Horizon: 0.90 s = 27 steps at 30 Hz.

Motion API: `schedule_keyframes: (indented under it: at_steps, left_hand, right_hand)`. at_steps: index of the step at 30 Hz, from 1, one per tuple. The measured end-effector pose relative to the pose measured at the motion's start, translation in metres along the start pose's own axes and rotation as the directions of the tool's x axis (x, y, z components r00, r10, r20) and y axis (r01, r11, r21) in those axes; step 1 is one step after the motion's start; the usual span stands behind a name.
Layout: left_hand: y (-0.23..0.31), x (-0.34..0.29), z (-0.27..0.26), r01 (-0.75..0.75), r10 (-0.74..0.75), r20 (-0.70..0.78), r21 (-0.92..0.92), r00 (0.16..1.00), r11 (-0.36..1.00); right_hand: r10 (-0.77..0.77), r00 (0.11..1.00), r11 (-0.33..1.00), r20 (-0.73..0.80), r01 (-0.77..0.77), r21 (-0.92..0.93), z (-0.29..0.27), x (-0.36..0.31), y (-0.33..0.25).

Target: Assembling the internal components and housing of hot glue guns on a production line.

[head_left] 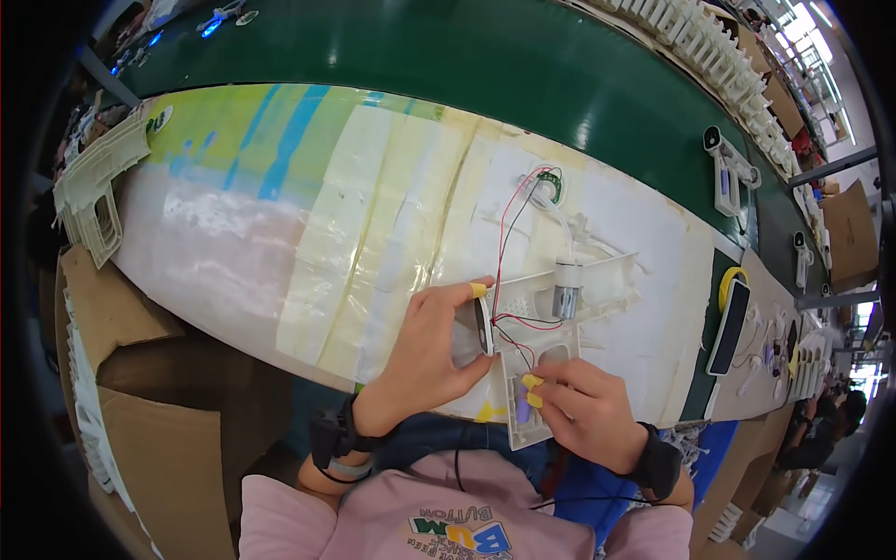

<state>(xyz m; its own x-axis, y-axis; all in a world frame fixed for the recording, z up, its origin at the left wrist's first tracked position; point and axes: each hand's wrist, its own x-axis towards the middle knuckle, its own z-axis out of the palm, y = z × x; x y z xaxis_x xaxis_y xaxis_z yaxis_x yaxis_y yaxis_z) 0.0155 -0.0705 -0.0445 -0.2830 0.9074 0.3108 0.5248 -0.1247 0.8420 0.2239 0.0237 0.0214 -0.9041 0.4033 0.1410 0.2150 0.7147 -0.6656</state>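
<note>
A white plastic housing half (515,434), shaped like a pistol grip, lies open in front of me. My left hand (425,338) grips its dark-faced, white-rimmed end (483,325) between thumb and fingers. Inside the housing sits a silver motor (567,301) with a white collar. Thin red and black wires (504,233) run from the housing to a small green circuit board (553,185). My right hand (588,411) is pinched at the handle, beside a purple cylinder (522,403). Wires reach its taped fingertips, which hide what they hold. Yellow wraps cover fingertips on both hands.
A taped, paper-covered board (224,224) forms the work surface on a green bench (420,47). Cardboard boxes (173,439) stand at left near white plastic shells (98,191). On the right lie a phone (728,327), a yellow tape roll (734,280) and an assembled white device (728,177).
</note>
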Motion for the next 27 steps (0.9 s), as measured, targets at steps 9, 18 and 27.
schedule_keyframes:
  at_steps: [9, 18, 27]
  left_hand:
    - [0.003, 0.001, -0.001, 0.012, -0.012, -0.005, -0.002, 1.000, 1.000]
    - [0.000, -0.001, -0.001, 0.057, -0.057, 0.041, 0.009, 0.997, 0.998]
    - [0.002, 0.000, 0.000, 0.011, -0.010, -0.013, 0.032, 1.000, 0.999]
  right_hand:
    - [0.025, 0.999, 0.986, 0.034, -0.019, -0.168, 0.006, -0.016, -0.015]
    - [-0.026, 0.994, 0.990, 0.110, 0.041, -0.137, 0.000, -0.011, -0.003]
    - [0.016, 0.991, 0.977, 0.134, 0.013, -0.213, -0.007, -0.010, -0.013]
